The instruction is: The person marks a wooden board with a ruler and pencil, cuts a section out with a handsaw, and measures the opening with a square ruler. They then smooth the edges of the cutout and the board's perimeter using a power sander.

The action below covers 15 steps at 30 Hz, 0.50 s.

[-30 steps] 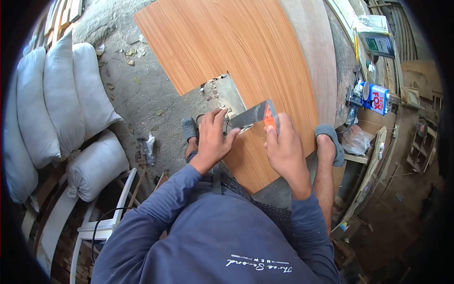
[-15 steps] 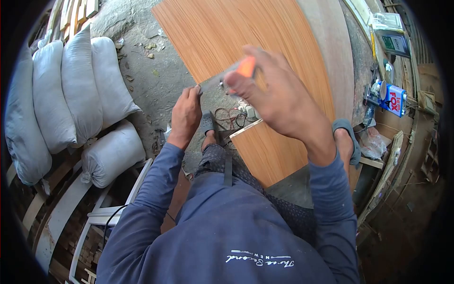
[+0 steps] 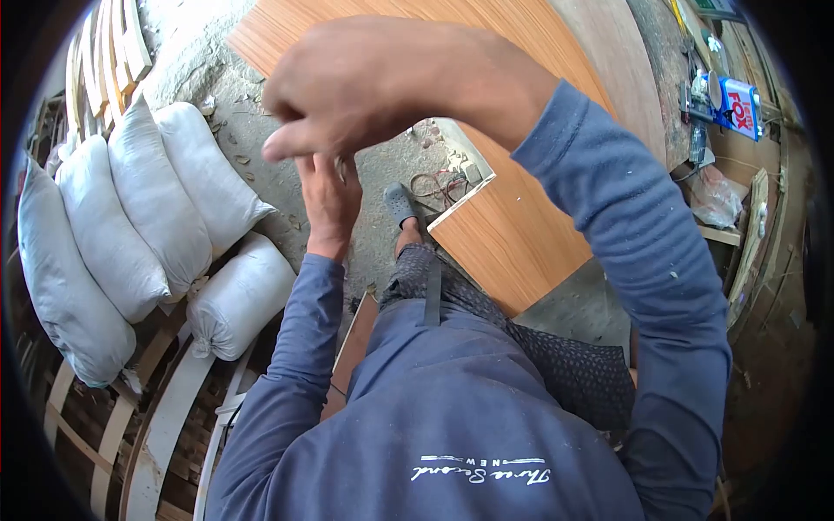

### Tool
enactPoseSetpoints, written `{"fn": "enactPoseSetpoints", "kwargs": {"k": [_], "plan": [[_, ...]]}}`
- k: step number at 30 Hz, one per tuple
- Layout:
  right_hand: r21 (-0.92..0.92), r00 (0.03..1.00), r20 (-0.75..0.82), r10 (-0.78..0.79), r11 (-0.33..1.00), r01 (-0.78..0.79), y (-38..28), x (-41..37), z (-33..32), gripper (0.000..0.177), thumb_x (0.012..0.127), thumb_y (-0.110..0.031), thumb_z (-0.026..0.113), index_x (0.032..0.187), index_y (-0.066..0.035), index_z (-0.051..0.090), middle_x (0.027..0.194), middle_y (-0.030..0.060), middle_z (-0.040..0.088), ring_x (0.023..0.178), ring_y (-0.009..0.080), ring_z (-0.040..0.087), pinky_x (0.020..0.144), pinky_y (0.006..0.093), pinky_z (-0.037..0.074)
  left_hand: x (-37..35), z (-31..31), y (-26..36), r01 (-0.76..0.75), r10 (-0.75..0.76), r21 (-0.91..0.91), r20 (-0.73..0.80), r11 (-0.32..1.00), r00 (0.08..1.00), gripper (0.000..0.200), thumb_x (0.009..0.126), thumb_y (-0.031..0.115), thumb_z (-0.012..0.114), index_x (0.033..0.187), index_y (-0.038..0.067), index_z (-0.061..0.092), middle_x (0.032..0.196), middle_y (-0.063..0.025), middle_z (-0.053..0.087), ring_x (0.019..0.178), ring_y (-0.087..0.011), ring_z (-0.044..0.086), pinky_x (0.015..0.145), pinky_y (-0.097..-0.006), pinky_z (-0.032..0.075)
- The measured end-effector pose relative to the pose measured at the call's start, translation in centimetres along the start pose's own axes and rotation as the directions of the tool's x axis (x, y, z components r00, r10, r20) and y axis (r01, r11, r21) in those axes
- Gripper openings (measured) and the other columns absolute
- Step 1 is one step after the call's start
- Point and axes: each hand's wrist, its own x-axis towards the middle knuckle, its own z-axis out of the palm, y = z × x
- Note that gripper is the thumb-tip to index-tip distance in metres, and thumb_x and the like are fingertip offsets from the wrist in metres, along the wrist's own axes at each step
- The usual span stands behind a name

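My right hand [image 3: 356, 82] arches over the left one, its fingers curled downward and closed; what they hold is hidden beneath it. My left hand [image 3: 330, 204] is raised just under the right, its fingers bent together and their tips covered by the right hand. The two hands meet or nearly meet. Behind them lies a large wood-grain panel [image 3: 556, 82], with a smaller wood-grain piece [image 3: 512, 239] nearer my legs.
White stuffed sacks [image 3: 161, 191] and a shorter sack [image 3: 243, 295] lie at left. Wood strips [image 3: 109, 65] stand behind them. Cables [image 3: 439, 187] lie on the concrete floor near my foot. A blue and white can [image 3: 740, 108] and a plastic bag [image 3: 717, 195] are at right.
My right hand has swung left and over my left hand. The orange-ended object with a thin grey strip between my hands is now hidden. The camera view has shifted slightly.
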Motion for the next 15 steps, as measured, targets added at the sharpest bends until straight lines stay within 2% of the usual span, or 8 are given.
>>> {"fn": "enactPoseSetpoints", "kwargs": {"k": [2, 3, 5, 8, 10, 11, 14, 15], "plan": [[-0.005, 0.998, 0.068, -0.012, 1.0, 0.012, -1.7, 0.7, -0.7, 0.042, 0.098, -0.042, 0.069, 0.086, -0.004, 0.079, 0.083, 0.0182, 0.075, 0.077, 0.0346, 0.072, 0.079, 0.0467, 0.058, 1.9, -1.5, -2.1, -0.192, 0.174, 0.122, 0.146, 0.974, 0.974, 0.025, 0.098, 0.024, 0.073, 0.109, 0.004, 0.063, 0.103, -0.0214, 0.068, 0.097, -0.0431, 0.068, 0.079, -0.0501, 0.053], [-0.018, 0.994, 0.083, -0.066, 0.998, 0.068, -2.1, 0.9, -1.0, 0.038, 0.097, -0.036, 0.07, 0.084, -0.002, 0.08, 0.085, 0.0196, 0.076, 0.081, 0.0344, 0.074, 0.083, 0.047, 0.059, 1.8, -1.7, -3.0, -0.262, 0.236, 0.134, 0.188, 0.956, 0.954, 0.026, 0.098, 0.024, 0.072, 0.11, 0.003, 0.064, 0.105, -0.0216, 0.069, 0.098, -0.0428, 0.068, 0.081, -0.0509, 0.054], [-0.066, 0.988, 0.121, -0.1, 0.992, 0.109, -2.4, 2.0, -0.9, 0.031, 0.095, -0.029, 0.07, 0.083, -0.002, 0.081, 0.083, 0.0195, 0.076, 0.08, 0.0344, 0.075, 0.082, 0.0458, 0.061, 1.6, -2.1, -4.7, -0.4, 0.355, 0.141, 0.268, 0.905, 0.896, 0.029, 0.096, 0.025, 0.071, 0.112, 0.001, 0.065, 0.107, -0.0222, 0.071, 0.101, -0.0422, 0.069, 0.084, -0.0525, 0.054], [-0.083, 0.978, 0.162, -0.134, 0.985, 0.149, -3.1, 2.0, -2.5, 0.023, 0.09, -0.02, 0.069, 0.081, -0.003, 0.081, 0.081, 0.0192, 0.076, 0.078, 0.0343, 0.076, 0.078, 0.0438, 0.062, 1.3, -2.1, -5.6, -0.614, 0.54, 0.357, 0.293, 0.704, 0.789, 0.034, 0.094, 0.025, 0.072, 0.115, -0.001, 0.065, 0.109, -0.0214, 0.07, 0.1, -0.0436, 0.068, 0.085, -0.0516, 0.054], [-0.034, 0.972, 0.128, -0.198, 0.978, 0.204, -2.6, 2.5, -2.8, 0.02, 0.086, -0.016, 0.067, 0.08, -0.003, 0.081, 0.08, 0.019, 0.076, 0.076, 0.0338, 0.076, 0.076, 0.0428, 0.063, 1.3, -2.4, -5.3, -0.553, 0.458, 0.369, 0.318, 0.747, 0.83, 0.032, 0.096, 0.027, 0.071, 0.119, 0.005, 0.067, 0.116, -0.0167, 0.07, 0.104, -0.039, 0.068, 0.089, -0.0489, 0.055], [0.015, 0.964, 0.08, -0.254, 0.967, 0.254, -1.5, 3.4, -2.4, 0.019, 0.084, -0.015, 0.067, 0.079, -0.004, 0.081, 0.079, 0.019, 0.076, 0.075, 0.0334, 0.076, 0.075, 0.0425, 0.063, 1.9, -3.0, -4.6, -0.404, 0.307, 0.274, 0.337, 0.873, 0.89, 0.03, 0.099, 0.029, 0.069, 0.122, 0.01, 0.069, 0.121, -0.0125, 0.071, 0.109, -0.0339, 0.069, 0.092, -0.0463, 0.056], [-0.004, 0.965, 0.016, -0.263, 0.965, 0.263, -1.0, 4.8, -1.4, 0.018, 0.082, -0.014, 0.068, 0.078, -0.004, 0.082, 0.079, 0.0191, 0.076, 0.076, 0.0317, 0.077, 0.074, 0.0421, 0.064, 2.3, -2.9, -4.4, -0.437, 0.369, 0.297, 0.259, 0.849, 0.892, 0.03, 0.09, 0.022, 0.075, 0.11, 0.002, 0.067, 0.111, -0.0174, 0.068, 0.099, -0.0425, 0.065, 0.087, -0.0527, 0.049], [-0.035, 0.971, 0.006, -0.241, 0.97, 0.241, -1.0, 5.1, -1.0, 0.018, 0.081, -0.015, 0.068, 0.078, -0.004, 0.082, 0.08, 0.0192, 0.076, 0.076, 0.0311, 0.077, 0.075, 0.0421, 0.064, 1.2, -2.2, -6.3, -0.557, 0.492, 0.395, 0.261, 0.731, 0.831, 0.029, 0.09, 0.022, 0.074, 0.109, 0.002, 0.067, 0.11, -0.0169, 0.069, 0.098, -0.0422, 0.065, 0.087, -0.0523, 0.05]]}}
